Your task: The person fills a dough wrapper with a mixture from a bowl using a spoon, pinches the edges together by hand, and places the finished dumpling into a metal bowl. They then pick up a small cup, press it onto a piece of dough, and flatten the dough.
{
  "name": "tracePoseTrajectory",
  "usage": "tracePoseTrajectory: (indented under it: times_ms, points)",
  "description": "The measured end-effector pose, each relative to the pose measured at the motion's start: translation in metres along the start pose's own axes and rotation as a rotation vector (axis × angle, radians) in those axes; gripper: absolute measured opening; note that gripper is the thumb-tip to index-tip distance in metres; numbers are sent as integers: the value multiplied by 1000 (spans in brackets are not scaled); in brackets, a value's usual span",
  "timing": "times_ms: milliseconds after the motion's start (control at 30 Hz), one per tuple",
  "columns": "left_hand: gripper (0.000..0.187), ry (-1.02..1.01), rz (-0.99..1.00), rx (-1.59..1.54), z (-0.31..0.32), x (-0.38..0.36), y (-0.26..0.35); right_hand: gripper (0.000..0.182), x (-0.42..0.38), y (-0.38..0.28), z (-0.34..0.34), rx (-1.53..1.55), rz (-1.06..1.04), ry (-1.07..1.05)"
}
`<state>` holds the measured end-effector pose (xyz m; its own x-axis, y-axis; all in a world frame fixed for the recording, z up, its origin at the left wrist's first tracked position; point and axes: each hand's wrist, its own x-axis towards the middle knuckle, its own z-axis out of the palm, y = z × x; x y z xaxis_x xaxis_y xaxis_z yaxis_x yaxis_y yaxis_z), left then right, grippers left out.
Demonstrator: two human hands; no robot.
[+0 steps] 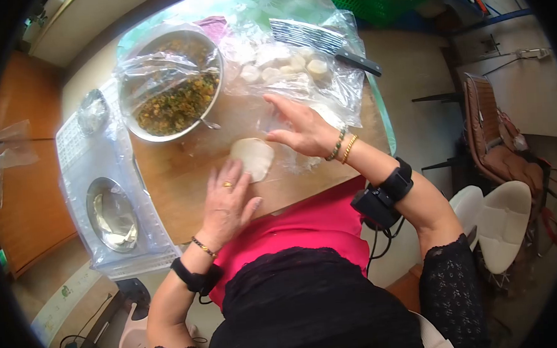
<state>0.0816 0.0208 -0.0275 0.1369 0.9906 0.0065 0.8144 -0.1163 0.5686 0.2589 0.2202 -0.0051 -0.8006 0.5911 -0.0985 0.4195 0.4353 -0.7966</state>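
Left hand [228, 202] lies flat and released on the wooden bench [184, 172], fingertips touching the round dough wrapper [253, 157]. Right hand [302, 130], fingers spread and holding nothing, presses the wrapper's far edge. Just beyond sits the filling bowl [173, 85], beside bagged dough pieces [285, 63].

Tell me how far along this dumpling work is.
Done: one flat dough round lies on the wooden board, and small dough pieces sit portioned under the plastic sheet. In hand: the left hand and right hand both touch that round. Left: the filling bowl looks full, and those pieces are not flattened.
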Motion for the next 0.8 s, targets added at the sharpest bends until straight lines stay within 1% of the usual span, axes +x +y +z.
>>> tracePoseTrajectory:
  times_ms: [33, 67, 167, 233, 300, 367, 400, 433, 533, 567, 633, 667, 700, 733, 767, 800]
  points:
    - [54, -22, 18, -5, 0, 3, 1, 74, 0, 2, 2, -65, -47, 18]
    - [54, -17, 41, 4, -1, 5, 4, 76, -2, 6, 9, -170, -158, 94]
    - [52, 3, 94, -7, 5, 2, 11, 77, -6, -15, 19, -249, -188, 63]
    - [48, -78, 110, -51, 4, 2, 16, 77, -8, -24, 35, -266, -213, 35]
    - [44, -78, 97, -97, 2, 2, 12, 76, -9, -24, 50, -278, -211, -14]
    - [43, -89, 90, -117, -2, 2, 7, 69, -11, -23, 70, -509, -260, 58]
    - [41, -90, 110, -124, -4, 3, 5, 70, -7, -21, 74, -566, -258, 84]
    - [41, -87, 98, -119, -5, 2, 3, 70, -4, -19, 75, -560, -268, 79]
    - [37, -70, 128, -162, -4, 1, -2, 82, 9, -7, 72, -500, -182, 222]
    - [37, -68, 124, -154, -4, 1, -3, 82, 14, -3, 69, -495, -189, 224]
    - [38, 60, 126, -236, -2, 0, -4, 81, 22, 4, 65, -419, -105, 317]
    - [38, 63, 120, -233, -2, 0, -6, 80, 24, 6, 64, -412, -130, 372]
    - [39, 144, 121, -141, -4, -1, -6, 80, 25, 8, 63, -409, -135, 367]
    - [41, 222, 121, -49, -5, -3, -6, 79, 24, 10, 63, -407, -90, 335]
    - [41, 223, 110, -48, -5, -4, -5, 78, 24, 11, 63, -403, -45, 303]
    - [42, 269, 109, -16, -5, -6, -4, 77, 24, 9, 61, -397, -43, 283]
